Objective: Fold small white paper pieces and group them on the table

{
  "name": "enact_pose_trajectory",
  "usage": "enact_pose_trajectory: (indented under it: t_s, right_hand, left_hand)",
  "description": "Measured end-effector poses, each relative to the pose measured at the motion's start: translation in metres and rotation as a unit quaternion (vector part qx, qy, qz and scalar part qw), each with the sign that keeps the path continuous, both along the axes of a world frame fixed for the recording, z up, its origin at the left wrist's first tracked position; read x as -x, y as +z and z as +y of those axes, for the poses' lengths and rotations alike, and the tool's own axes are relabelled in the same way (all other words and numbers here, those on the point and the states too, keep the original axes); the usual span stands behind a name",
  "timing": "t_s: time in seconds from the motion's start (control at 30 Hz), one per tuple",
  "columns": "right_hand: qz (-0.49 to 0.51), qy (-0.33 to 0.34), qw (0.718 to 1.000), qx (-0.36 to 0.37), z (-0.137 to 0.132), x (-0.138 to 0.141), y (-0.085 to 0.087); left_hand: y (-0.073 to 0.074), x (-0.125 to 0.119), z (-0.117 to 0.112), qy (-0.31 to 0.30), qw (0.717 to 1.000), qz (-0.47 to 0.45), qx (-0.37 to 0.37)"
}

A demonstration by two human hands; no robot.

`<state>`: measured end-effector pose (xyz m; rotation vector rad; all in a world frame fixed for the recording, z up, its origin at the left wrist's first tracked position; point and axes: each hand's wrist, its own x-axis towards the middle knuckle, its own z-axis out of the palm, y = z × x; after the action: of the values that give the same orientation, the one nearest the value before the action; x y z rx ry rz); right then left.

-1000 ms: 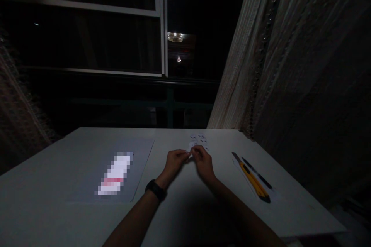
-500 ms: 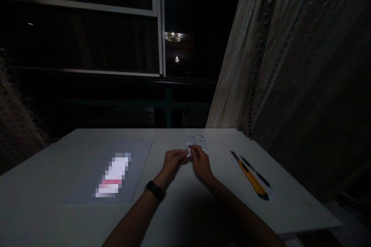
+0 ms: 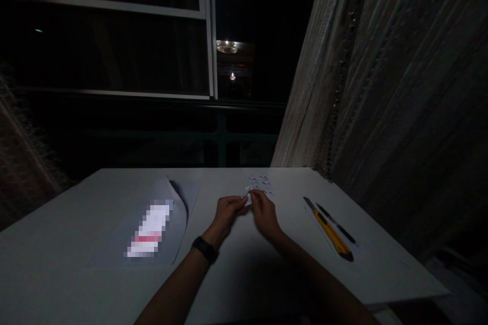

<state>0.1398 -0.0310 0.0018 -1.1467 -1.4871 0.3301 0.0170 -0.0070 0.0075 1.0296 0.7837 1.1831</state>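
Note:
Between my two hands, over the middle of the white table (image 3: 229, 284), is a small piece of white paper (image 3: 248, 198). My left hand (image 3: 230, 212), with a dark band on its wrist, pinches the paper from the left. From the right, my right hand (image 3: 264, 212) has its fingertips closed on the same piece. Just beyond the fingers lie several small paper pieces with dark marks (image 3: 263, 183), partly hidden by my right hand. Fine folds in the held paper are too small and dim to make out.
A yellow utility knife (image 3: 331, 233) with its blade out lies at right, beside a black pen (image 3: 337, 224). On the left, large paper sheets (image 3: 110, 254) lie under a bright, pixelated rectangle (image 3: 148, 226). Curtains (image 3: 305, 96) hang behind the table by a dark window.
The far right corner of the top sheet on the left has lifted and curled up. My hands stay in nearly the same place, pinching the small paper.

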Motion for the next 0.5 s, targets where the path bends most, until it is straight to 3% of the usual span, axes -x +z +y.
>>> enact_pose_trajectory:
  t_s: [0.5]
  right_hand:
    - [0.001,0.006,1.0,-0.002,-0.0023,0.0022,0.0017]
  left_hand:
    - [0.0036,0.0004,-0.0033,0.018,0.999,0.027,-0.01]
